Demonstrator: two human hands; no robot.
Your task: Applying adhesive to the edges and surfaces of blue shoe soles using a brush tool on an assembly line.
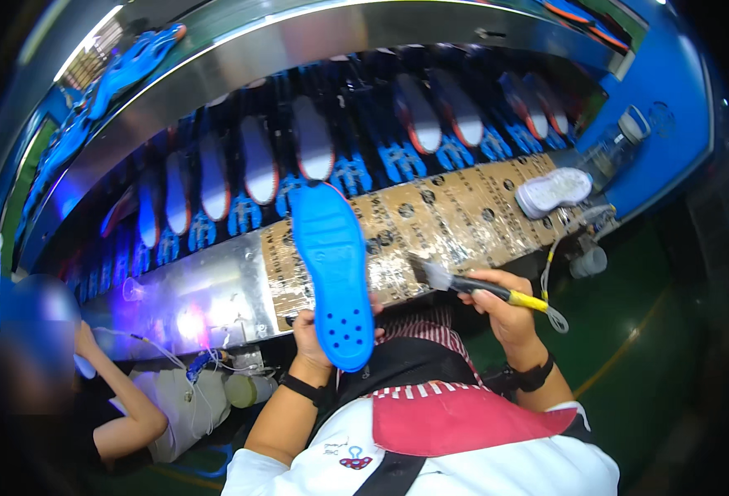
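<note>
A blue insole with a cluster of dark holes at its heel end is gripped near that end by my left hand. Its far end reaches over the taped cardboard on the ledge. My right hand is closed around a brush with a black and yellow handle. The pale bristles point left, over the cardboard's near edge and apart from the insole. Fingers of my left hand are partly hidden beneath the insole.
Rows of white-topped insoles and blue ribbed pieces line the slot behind the ledge. A white shoe-shaped piece and a clear bottle stand at the right. A co-worker's arm is at the left, beside the bare metal ledge.
</note>
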